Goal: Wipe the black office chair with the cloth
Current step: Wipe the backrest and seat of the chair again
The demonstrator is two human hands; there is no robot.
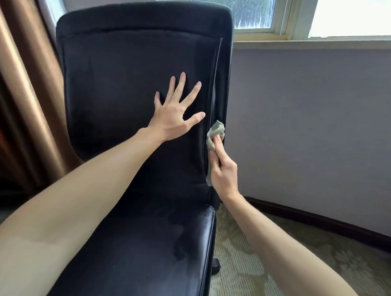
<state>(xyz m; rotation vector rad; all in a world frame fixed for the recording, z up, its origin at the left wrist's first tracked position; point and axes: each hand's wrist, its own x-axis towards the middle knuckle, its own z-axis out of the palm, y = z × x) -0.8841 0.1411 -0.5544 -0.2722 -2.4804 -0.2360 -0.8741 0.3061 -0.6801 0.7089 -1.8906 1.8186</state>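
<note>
The black office chair (134, 94) stands in the middle of the view, its backrest upright and facing the camera, its seat (152, 254) running down toward the lower edge. The seat surface is glossy and shows dull smears near its centre.

The left hand (172, 115) lies flat on the front of the backrest, right of centre. Its fingers (181, 83) are straight and spread wide, pointing upward, with the thumb angled out toward the right edge of the backrest. This hand holds nothing.

The right hand (222, 174) is at the right edge of the backrest, below the level of the left hand. It pinches a grey-green cloth (215, 134) between thumb and curled fingers. The cloth is bunched and pressed against the seam along the right edge, above the junction of backrest and seat. Part of the cloth shows below the hand.

A brown curtain (18, 88) hangs to the left of the chair. A window (287, 14) sits above a pale wall (316, 120) on the right. Patterned carpet (263, 264) covers the floor beside the seat.
</note>
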